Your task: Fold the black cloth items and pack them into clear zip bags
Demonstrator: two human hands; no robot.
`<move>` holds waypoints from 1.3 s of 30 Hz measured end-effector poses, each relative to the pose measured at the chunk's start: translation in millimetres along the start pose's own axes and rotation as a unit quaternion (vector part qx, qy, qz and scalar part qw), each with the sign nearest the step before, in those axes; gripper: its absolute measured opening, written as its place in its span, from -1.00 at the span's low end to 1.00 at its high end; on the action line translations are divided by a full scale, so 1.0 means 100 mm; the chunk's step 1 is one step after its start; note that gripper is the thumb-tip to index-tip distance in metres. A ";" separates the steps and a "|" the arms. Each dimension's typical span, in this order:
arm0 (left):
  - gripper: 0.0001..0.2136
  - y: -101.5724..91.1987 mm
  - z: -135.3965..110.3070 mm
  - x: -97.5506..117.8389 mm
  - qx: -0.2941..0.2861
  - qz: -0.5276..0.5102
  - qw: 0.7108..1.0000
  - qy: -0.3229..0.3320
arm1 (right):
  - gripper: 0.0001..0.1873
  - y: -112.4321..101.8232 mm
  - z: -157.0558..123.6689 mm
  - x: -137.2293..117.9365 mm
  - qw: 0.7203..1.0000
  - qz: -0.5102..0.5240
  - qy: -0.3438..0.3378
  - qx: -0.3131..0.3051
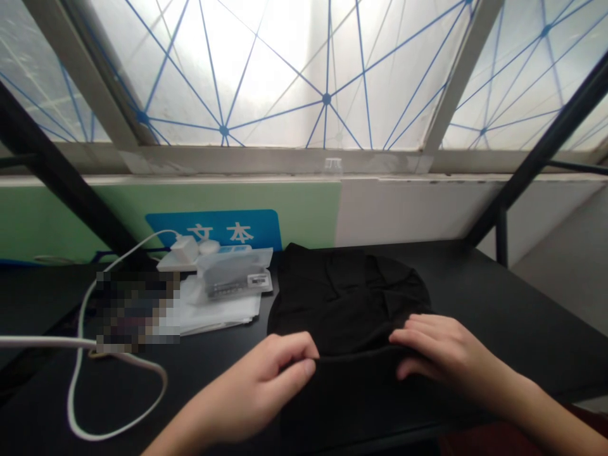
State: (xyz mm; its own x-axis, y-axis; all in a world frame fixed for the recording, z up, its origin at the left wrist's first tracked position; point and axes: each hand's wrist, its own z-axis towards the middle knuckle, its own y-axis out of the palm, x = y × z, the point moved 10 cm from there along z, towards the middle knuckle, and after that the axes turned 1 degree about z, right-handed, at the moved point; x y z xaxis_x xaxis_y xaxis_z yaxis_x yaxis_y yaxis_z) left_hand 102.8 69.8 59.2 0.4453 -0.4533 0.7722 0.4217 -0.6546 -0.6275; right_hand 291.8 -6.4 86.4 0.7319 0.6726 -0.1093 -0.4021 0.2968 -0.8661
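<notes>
On the counter, black cloth lies spread, one fold across its near side; left hand pinches that fold, right hand curled on it, grip unclear; far part bunched.

Both hands pinching black cloth

A pixelated patch hides whatever lies at the left of the black worktop. A white cable runs off the left edge, the left forearm and right forearm run off the bottom edge, and the small label on the clear packet is too small to read.
</notes>
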 end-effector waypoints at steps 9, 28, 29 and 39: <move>-0.84 -0.37 0.56 -0.70 0.034 0.121 0.985 -0.118 | -0.75 0.51 0.51 0.94 0.949 0.063 0.198 -0.239; -0.86 -0.24 0.61 -0.50 0.165 0.294 0.941 -0.011 | -0.77 0.75 0.36 1.29 0.922 0.204 0.267 -0.191; -0.86 -0.29 0.59 -0.48 0.177 0.262 0.949 0.000 | -0.76 0.72 0.36 1.29 0.918 0.224 0.271 -0.183; -0.90 -1.14 0.81 0.07 0.368 0.208 0.903 0.078 | -0.48 0.78 0.39 1.04 0.747 0.537 0.368 -0.135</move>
State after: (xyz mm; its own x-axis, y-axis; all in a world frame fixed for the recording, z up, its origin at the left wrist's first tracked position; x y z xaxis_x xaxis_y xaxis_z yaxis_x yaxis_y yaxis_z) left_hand 122.0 189.9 128.1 0.5934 -0.6846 0.4233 0.6797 0.1445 -0.7191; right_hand 315.5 113.2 26.4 0.2104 -0.1605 -0.9644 -0.9222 -0.3599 -0.1413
